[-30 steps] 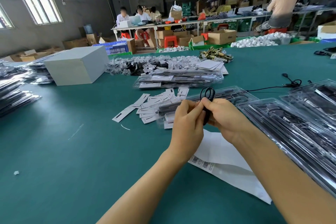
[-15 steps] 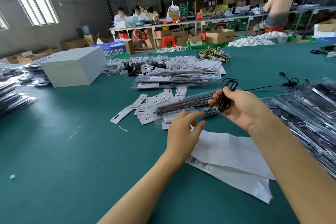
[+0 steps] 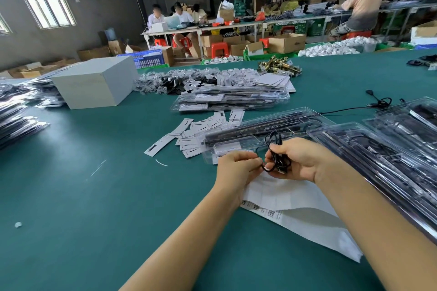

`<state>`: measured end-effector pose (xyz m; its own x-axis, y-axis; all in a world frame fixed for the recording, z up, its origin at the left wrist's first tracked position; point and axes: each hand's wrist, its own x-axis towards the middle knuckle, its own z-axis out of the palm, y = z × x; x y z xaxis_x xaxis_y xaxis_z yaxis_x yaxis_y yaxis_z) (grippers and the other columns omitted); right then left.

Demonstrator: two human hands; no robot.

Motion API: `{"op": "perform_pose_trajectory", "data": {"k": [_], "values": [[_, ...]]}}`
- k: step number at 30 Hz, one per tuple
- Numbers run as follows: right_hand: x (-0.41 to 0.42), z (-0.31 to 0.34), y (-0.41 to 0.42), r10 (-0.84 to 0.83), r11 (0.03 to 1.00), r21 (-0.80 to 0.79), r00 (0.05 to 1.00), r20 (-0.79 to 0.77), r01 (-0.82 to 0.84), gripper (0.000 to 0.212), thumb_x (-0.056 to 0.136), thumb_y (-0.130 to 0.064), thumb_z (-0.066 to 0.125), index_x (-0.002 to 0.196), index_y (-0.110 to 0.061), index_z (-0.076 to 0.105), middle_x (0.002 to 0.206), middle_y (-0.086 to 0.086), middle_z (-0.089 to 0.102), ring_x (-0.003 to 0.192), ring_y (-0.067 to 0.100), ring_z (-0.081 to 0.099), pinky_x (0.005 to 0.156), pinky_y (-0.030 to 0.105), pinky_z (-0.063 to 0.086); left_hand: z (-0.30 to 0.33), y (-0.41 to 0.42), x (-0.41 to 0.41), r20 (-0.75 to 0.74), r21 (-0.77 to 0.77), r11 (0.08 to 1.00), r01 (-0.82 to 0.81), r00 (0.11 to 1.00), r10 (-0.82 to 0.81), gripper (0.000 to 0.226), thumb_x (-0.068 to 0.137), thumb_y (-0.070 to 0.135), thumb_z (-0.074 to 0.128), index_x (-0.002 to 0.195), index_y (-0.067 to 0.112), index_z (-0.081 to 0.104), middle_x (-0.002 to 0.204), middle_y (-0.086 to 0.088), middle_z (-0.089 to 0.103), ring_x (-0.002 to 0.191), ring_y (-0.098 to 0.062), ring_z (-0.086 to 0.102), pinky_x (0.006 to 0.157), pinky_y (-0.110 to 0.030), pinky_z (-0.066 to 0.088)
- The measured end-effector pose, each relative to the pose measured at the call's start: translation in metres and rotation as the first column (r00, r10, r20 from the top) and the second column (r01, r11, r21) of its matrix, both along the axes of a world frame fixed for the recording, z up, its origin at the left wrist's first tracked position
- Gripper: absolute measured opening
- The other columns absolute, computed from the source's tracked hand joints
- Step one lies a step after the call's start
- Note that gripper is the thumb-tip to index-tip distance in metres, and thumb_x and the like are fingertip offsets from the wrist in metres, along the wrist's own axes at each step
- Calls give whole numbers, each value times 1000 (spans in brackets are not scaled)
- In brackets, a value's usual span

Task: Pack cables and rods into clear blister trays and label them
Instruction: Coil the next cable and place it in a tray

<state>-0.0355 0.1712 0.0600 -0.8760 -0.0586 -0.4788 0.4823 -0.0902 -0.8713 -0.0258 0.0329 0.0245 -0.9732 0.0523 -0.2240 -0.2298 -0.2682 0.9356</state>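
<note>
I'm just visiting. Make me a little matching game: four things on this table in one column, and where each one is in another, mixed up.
1. black cable
2. grey box
3. barcode sheet
4. brass parts

A. far side, beyond the white cards
B. in both hands
C. left, standing alone
D. flat under the wrists

Pairs: 1-B, 2-C, 3-D, 4-A

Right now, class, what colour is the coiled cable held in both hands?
Black cable, shown in the head view.
</note>
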Motion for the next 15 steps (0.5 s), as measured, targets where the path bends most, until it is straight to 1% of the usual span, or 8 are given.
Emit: {"op": "perform_pose_trajectory", "data": {"k": [2, 5, 7, 9, 10, 12, 14, 15], "values": [[-1, -3, -2, -2, 1000, 26, 1000, -2, 2, 34, 102, -17, 43, 73, -1, 56, 53, 8, 59, 43, 15, 60, 43, 27, 54, -2, 1, 0, 5, -32, 999, -24, 1000, 24, 10, 81, -10, 67, 90, -10, 64, 86, -24, 66, 79, -30, 69, 73, -26, 59], [-2, -7, -4, -21, 997, 73, 1000, -23, 23, 34, 102, -16, 43, 75, 0, 56, 61, 11, 58, 53, 18, 60, 47, 29, 56, -1, 3, 3, 15, -83, 996, -41, 999, 43, 4, 80, -9, 67, 84, -9, 68, 85, -28, 70, 79, -32, 70, 76, -34, 59], [-3, -8, -5, -30, 994, 106, 999, -36, 34, 33, 102, -15, 44, 75, 1, 56, 64, 13, 57, 54, 18, 59, 46, 29, 56, -1, 5, 5, 23, -107, 994, -25, 999, 27, 6, 80, -9, 67, 84, -5, 69, 81, -25, 71, 73, -31, 69, 78, -42, 59], [-3, -9, -7, -27, 988, 148, 998, -54, 34, 32, 101, -15, 45, 76, 1, 56, 67, 13, 57, 50, 17, 58, 46, 28, 56, -1, 6, 7, 18, -122, 992, -14, 1000, 16, 9, 80, -9, 65, 81, -1, 69, 74, -20, 71, 67, -28, 68, 77, -45, 58], [-2, -10, -8, -25, 984, 172, 997, -68, 37, 31, 101, -15, 45, 77, 0, 57, 68, 13, 57, 49, 17, 58, 48, 28, 56, -1, 7, 7, 13, -127, 992, -12, 1000, 14, 12, 80, -10, 65, 79, 1, 69, 72, -18, 70, 67, -28, 67, 78, -47, 58], [-3, -11, -10, -19, 970, 241, 993, -113, 46, 31, 101, -15, 46, 75, -1, 58, 69, 13, 58, 52, 18, 58, 57, 32, 54, 0, 7, 9, -1, -141, 990, -8, 1000, 8, 18, 80, -9, 65, 73, 6, 71, 73, -18, 70, 69, -29, 67, 80, -49, 58], [-3, -15, -13, -25, 947, 313, 987, -161, 74, 31, 100, -13, 47, 73, -2, 58, 71, 15, 59, 58, 22, 57, 69, 38, 51, 1, 8, 10, -37, -189, 982, -7, 999, 0, 23, 80, -7, 66, 66, 10, 73, 75, -19, 71, 72, -30, 67, 81, -50, 57], [-2, -16, -14, -36, 941, 327, 985, -167, 90, 30, 99, -13, 48, 74, -2, 58, 75, 16, 59, 63, 24, 57, 75, 41, 51, 1, 8, 11, -61, -226, 974, -10, 998, -4, 21, 80, -5, 66, 68, 10, 74, 77, -18, 72, 75, -32, 68, 82, -50, 57]]}}
